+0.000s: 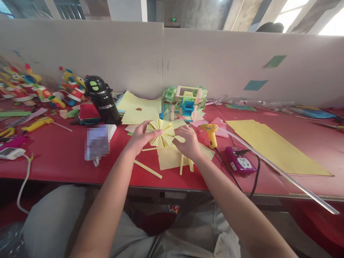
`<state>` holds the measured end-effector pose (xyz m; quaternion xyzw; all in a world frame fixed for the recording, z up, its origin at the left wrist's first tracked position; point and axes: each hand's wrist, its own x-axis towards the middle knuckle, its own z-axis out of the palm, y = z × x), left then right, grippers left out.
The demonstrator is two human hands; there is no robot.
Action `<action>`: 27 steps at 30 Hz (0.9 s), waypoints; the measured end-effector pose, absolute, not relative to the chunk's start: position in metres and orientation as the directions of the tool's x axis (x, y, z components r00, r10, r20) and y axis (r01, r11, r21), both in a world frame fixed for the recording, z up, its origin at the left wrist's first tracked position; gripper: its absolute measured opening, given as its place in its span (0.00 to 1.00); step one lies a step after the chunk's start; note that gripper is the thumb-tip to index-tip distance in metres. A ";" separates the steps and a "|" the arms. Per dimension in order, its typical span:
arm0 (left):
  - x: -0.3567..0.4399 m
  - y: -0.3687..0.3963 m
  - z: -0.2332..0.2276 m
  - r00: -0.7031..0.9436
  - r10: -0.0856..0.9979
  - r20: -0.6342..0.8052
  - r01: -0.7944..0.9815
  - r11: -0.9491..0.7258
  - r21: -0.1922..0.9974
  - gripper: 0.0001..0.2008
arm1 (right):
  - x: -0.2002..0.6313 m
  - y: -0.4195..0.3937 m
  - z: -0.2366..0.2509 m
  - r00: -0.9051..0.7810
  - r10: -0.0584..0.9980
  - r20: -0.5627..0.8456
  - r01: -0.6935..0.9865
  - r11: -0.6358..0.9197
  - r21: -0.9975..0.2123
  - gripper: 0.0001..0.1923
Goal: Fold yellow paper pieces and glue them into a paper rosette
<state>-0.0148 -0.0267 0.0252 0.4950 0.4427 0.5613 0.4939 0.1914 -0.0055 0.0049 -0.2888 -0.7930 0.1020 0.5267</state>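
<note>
A yellow pleated paper rosette (pixel 167 133) is fanned into a full circle above the near middle of the table. My left hand (pixel 140 137) grips its left side, with the thumb stretched across to the centre. At the right edge, the curled fingers and thumb of my right hand (pixel 190 142) close on the rim; the exact contact is partly hidden. Beneath my hands lie a pale yellow sheet (pixel 169 159) and narrow yellow paper strips (pixel 148 169). Behind them stands a frame of pale sticks (pixel 189 88) with green, blue and yellow folded paper.
A yellow glue gun (pixel 211 135) with a long clear glue stick is right of my hands, near a purple power socket (pixel 240 160). Yellow card (pixel 279 148) lies farther right. On the left are a black bottle (pixel 103 102), a blurred-out device (pixel 98 143) and colourful toy figures (pixel 43 86).
</note>
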 end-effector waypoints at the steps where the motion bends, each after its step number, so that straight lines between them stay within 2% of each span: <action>1: -0.015 -0.027 0.025 -0.023 0.992 0.121 -0.120 -0.122 0.985 0.30 | 0.192 -0.005 0.004 -0.309 0.555 0.773 0.343 0.822 -0.454 0.05; 6: -0.015 -0.028 0.026 0.103 0.988 0.116 -0.248 -0.088 0.965 0.25 | 0.189 -0.007 0.001 -0.269 0.587 0.763 0.283 0.806 -0.520 0.10; 9: -0.016 -0.031 0.030 0.135 0.988 0.080 -0.292 -0.038 0.956 0.24 | 0.186 -0.010 0.001 -0.235 0.558 0.796 0.311 0.819 -0.482 0.12; 14: -0.020 -0.033 0.035 0.122 0.992 0.038 -0.243 -0.007 0.970 0.24 | 0.186 -0.010 0.003 -0.220 0.519 0.826 0.340 0.834 -0.434 0.13; 21: -0.024 -0.032 0.032 0.135 0.990 -0.040 -0.182 0.064 0.981 0.29 | 0.187 -0.008 -0.001 -0.207 0.579 0.789 0.334 0.800 -0.499 0.11; 27: -0.023 -0.033 0.033 0.169 0.985 -0.027 -0.144 0.052 0.988 0.25 | 0.187 -0.008 -0.002 -0.228 0.592 0.773 0.304 0.797 -0.521 0.10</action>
